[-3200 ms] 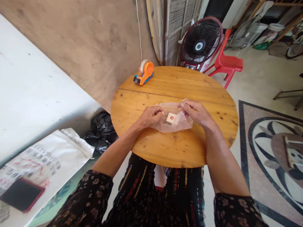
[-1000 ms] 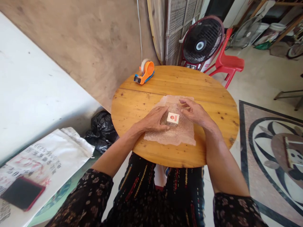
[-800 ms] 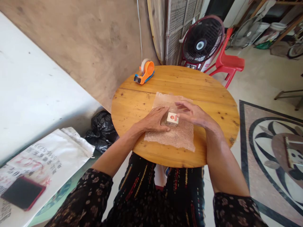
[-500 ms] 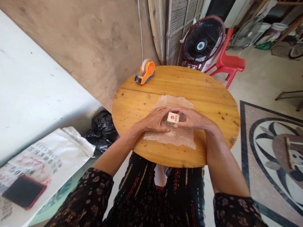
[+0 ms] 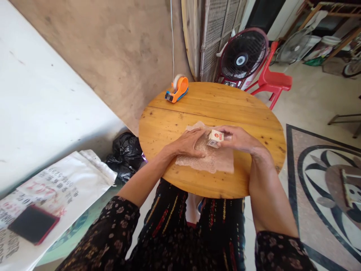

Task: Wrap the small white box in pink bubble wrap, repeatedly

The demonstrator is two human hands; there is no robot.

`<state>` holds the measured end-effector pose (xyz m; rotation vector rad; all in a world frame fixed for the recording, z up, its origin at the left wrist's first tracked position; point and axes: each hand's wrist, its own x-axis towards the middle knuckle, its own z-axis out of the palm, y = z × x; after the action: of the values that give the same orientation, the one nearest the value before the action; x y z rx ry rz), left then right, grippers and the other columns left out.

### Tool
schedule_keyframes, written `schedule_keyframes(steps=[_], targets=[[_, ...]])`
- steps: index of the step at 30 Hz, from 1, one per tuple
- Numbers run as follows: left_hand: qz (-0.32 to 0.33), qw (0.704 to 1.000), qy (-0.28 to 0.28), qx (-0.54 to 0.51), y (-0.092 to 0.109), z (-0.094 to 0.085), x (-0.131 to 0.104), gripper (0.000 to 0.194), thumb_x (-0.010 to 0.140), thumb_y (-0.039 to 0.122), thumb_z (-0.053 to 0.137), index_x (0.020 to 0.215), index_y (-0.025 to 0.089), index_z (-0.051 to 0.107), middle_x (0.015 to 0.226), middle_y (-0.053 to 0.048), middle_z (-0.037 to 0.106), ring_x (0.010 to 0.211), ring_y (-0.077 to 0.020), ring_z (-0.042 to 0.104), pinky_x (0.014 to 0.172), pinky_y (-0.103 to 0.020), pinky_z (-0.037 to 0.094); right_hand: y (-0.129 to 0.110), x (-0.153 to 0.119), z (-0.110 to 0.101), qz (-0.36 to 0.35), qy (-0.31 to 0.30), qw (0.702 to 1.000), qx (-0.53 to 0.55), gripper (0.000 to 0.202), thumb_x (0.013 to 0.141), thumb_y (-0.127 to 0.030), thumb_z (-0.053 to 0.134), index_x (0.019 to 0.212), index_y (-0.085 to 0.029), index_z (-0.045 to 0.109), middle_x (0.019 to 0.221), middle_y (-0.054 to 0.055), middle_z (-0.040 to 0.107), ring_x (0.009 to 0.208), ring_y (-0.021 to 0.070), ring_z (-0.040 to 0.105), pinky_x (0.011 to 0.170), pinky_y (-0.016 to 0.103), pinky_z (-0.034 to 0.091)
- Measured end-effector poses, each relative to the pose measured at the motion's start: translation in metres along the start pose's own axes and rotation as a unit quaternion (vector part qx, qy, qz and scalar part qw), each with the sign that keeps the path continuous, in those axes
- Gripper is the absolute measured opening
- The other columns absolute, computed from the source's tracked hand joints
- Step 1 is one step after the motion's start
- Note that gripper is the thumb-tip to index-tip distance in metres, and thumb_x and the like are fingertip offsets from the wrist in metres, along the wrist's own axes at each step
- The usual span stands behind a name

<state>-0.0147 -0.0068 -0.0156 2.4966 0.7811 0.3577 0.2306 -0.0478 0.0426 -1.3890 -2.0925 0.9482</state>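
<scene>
A small cream box (image 5: pixel 216 138) with red print on top is gripped at its right side by the thumb and fingers of my right hand (image 5: pixel 238 139). It is tilted slightly over a sheet of bubble wrap (image 5: pixel 214 162); whether its base touches the sheet I cannot tell. My left hand (image 5: pixel 188 144) rests on the left part of the sheet, thumb and fingers spread apart, with nothing held. A gap separates it from the box. The bubble wrap lies on a round wooden table (image 5: pixel 166 116), partly covered by both hands.
An orange tape dispenser (image 5: pixel 179 89) stands at the table's far left edge. Behind the table are a fan (image 5: pixel 241 58) and a red plastic chair (image 5: pixel 272 81). To the left sit a black plastic bag (image 5: pixel 125 154) and a white sack (image 5: pixel 84 173) with a phone (image 5: pixel 34 224) on it.
My right hand has moved the box right, away from my left hand, and tilted it so its front side shows more. My left hand has left the box. The view has shifted slightly.
</scene>
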Motion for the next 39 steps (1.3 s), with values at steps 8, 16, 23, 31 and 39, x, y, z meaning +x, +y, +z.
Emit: schedule_keyframes(steps=[8, 16, 23, 31, 39], targets=[[-0.002, 1.0, -0.004, 0.011, 0.006, -0.005, 0.0, 0.099, 0.068, 0.059, 0.071, 0.147, 0.01, 0.035, 0.15, -0.023, 0.041, 0.141, -0.0406, 0.036, 0.116, -0.054, 0.028, 0.005, -0.053, -0.019, 0.1, 0.095, 0.981, -0.134, 0.04, 0.074, -0.041, 0.072, 0.111, -0.026, 0.069, 0.103, 0.005, 0.075, 0.096, 0.0314, 0.069, 0.086, 0.047, 0.055], [-0.015, 0.999, -0.02, 0.025, 0.0, -0.001, 0.0, 0.108, 0.069, 0.061, 0.069, 0.153, 0.009, 0.026, 0.157, -0.024, 0.032, 0.146, -0.0405, 0.027, 0.12, -0.052, 0.021, 0.031, -0.098, -0.008, 0.216, 0.199, 0.938, -0.185, 0.04, 0.072, -0.041, 0.068, 0.107, -0.022, 0.066, 0.09, 0.007, 0.076, 0.075, 0.0284, 0.071, 0.072, 0.045, 0.056], [-0.007, 1.0, -0.014, 0.024, -0.003, 0.001, 0.001, 0.107, 0.069, 0.062, 0.068, 0.152, 0.008, 0.028, 0.155, -0.024, 0.035, 0.144, -0.041, 0.031, 0.118, -0.054, 0.023, 0.03, -0.102, -0.005, 0.135, 0.292, 0.916, -0.241, 0.05, 0.077, -0.035, 0.064, 0.124, -0.018, 0.062, 0.133, 0.017, 0.062, 0.125, 0.0375, 0.056, 0.103, 0.059, 0.046], [-0.006, 1.0, 0.003, 0.03, -0.002, 0.002, 0.001, 0.106, 0.067, 0.062, 0.069, 0.15, 0.009, 0.031, 0.153, -0.024, 0.038, 0.142, -0.0425, 0.033, 0.116, -0.056, 0.026, -0.049, -0.078, 0.062, -0.052, 0.122, 0.984, -0.12, 0.027, 0.091, -0.025, 0.05, 0.106, -0.028, 0.072, 0.105, 0.005, 0.075, 0.098, 0.0252, 0.071, 0.09, 0.045, 0.057], [0.0, 1.0, 0.001, 0.016, 0.0, 0.001, 0.0, 0.099, 0.068, 0.057, 0.071, 0.146, 0.009, 0.035, 0.153, -0.023, 0.038, 0.143, -0.0403, 0.033, 0.118, -0.053, 0.026, -0.019, -0.036, 0.086, -0.029, 0.108, 0.964, -0.242, 0.041, 0.094, -0.022, 0.04, 0.126, -0.014, 0.063, 0.14, 0.018, 0.058, 0.132, 0.0325, 0.052, 0.111, 0.055, 0.042]])
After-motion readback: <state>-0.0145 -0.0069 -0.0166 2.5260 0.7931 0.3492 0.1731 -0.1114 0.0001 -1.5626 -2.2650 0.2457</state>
